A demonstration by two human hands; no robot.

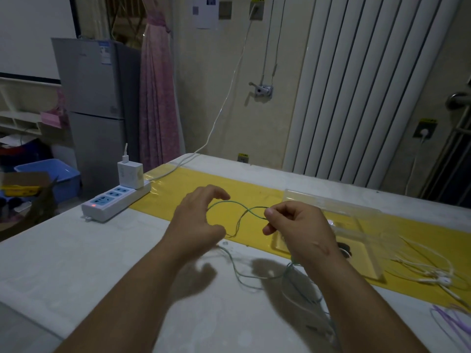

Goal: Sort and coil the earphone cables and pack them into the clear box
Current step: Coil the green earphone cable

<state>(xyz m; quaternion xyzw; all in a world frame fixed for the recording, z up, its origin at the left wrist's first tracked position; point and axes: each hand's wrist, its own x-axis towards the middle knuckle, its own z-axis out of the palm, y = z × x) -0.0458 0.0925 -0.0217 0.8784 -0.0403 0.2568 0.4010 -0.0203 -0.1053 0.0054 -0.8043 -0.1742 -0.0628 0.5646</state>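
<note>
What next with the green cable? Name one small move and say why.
Probably lay another loop into the left hand. The green cable so far makes only a loose figure-eight between it and the right hand, which pinches it, while most of its length trails on the table, uncoiled.

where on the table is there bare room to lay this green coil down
Bare: white tabletop between power strip and left hand. Crowded: right side, with clear box, white earphones, purple cable.
</note>
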